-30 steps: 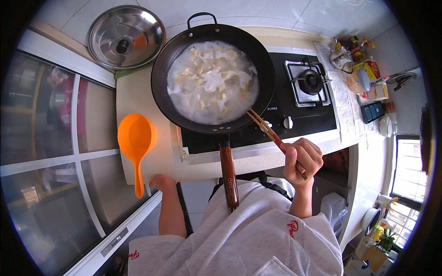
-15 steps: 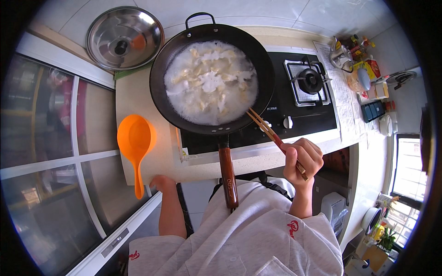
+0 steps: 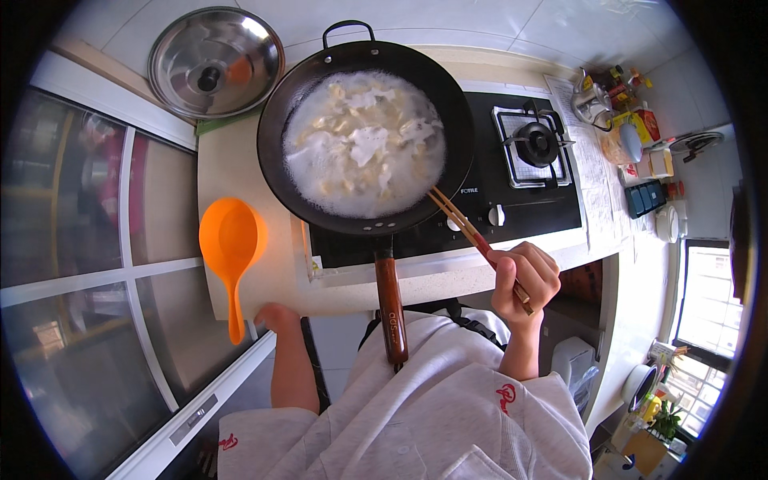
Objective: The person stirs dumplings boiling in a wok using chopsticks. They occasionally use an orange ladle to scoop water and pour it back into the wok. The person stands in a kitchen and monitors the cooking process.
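Observation:
A black wok (image 3: 274,152) with a brown wooden handle (image 3: 391,308) stands on the stove, full of foamy white liquid in which pale dumplings (image 3: 352,152) float. My right hand (image 3: 526,280) is closed round a pair of wooden chopsticks (image 3: 468,228) with red upper parts. Their tips reach the near right rim of the wok, and whether they touch the liquid I cannot tell. My left hand (image 3: 276,315) rests at the counter's front edge, near an orange ladle-shaped scoop (image 3: 230,240); its fingers are mostly hidden.
A steel lid (image 3: 184,64) leans at the back left. To the wok's right is an unused burner (image 3: 539,144), with stove knobs (image 3: 496,214) in front. Bottles and containers (image 3: 632,136) crowd the far right counter. A glass sliding door (image 3: 72,240) borders the left.
The view has shifted slightly, and the foam and dumplings in the wok have moved a little. Both hands and the chopsticks hold nearly the same position.

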`<action>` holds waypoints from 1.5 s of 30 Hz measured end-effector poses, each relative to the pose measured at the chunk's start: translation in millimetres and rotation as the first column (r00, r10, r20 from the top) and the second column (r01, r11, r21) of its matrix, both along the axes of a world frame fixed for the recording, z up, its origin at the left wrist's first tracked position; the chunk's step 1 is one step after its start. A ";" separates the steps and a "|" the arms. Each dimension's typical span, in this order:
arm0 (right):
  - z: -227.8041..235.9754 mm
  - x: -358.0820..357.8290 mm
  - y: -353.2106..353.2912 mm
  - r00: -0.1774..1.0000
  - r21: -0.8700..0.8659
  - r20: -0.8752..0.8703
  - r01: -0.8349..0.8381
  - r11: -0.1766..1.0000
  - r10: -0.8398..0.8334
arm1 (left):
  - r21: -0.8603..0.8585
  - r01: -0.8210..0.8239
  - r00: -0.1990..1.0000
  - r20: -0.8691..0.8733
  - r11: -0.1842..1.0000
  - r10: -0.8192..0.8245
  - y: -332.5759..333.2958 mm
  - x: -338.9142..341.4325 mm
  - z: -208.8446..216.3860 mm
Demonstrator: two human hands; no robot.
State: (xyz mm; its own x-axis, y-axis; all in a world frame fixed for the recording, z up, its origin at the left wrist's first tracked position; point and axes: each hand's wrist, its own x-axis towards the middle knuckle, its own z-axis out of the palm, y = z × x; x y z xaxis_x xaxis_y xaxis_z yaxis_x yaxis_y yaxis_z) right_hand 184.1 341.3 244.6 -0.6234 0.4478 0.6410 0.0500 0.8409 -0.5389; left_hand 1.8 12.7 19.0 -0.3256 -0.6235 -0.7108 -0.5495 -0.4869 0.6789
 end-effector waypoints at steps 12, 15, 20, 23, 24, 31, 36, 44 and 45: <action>0.6 -0.1 -2.3 0.995 -0.147 0.093 0.032 0.989 -0.018 | -0.001 0.005 1.000 0.013 1.000 -0.005 -7.7 -1.2 -9.7; -2.9 4.4 -2.3 0.992 -0.153 0.126 0.023 0.988 -0.003 | 0.029 -0.025 0.999 -0.020 0.999 0.025 -20.0 -2.6 -27.6; -2.3 9.0 -2.1 0.985 -0.156 0.171 0.004 0.988 0.023 | 0.040 -0.017 1.000 0.003 0.999 0.017 -23.6 -3.3 -31.3; -2.6 9.6 -3.0 0.984 -0.161 0.179 0.004 0.987 0.025 | 0.058 -0.035 0.999 0.003 0.998 0.035 -20.1 -2.8 -26.3; -1.9 9.3 -3.2 0.983 -0.160 0.181 0.007 0.987 0.022 | 0.056 -0.040 0.999 0.011 0.998 0.040 -17.0 -2.6 -21.5; -0.9 7.5 -5.5 0.984 -0.162 0.176 -0.002 0.987 0.031 | -0.007 -0.043 0.998 0.041 0.999 0.043 -5.3 -2.1 -6.2; -0.2 5.7 -6.9 0.983 -0.166 0.177 -0.009 0.986 0.039 | 0.037 -0.070 0.998 0.008 0.997 0.069 -7.6 -1.7 -7.6; -0.5 3.6 -6.8 0.984 -0.158 0.174 -0.018 0.987 0.046 | 0.003 -0.073 0.996 0.054 0.997 0.073 4.3 -0.9 10.2; 0.2 3.3 -6.9 0.984 -0.154 0.174 -0.020 0.988 0.047 | -0.001 -0.071 0.996 0.055 0.997 0.071 3.8 -1.0 9.2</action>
State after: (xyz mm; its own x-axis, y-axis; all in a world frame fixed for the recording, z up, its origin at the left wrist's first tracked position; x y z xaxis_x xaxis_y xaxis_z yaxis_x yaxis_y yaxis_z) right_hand 187.4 334.5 244.8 -0.7369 0.5077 0.4463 0.1287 0.7536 -0.6446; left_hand 0.8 16.5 28.1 -0.2414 -0.6430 -0.7268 -0.5499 -0.5265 0.6484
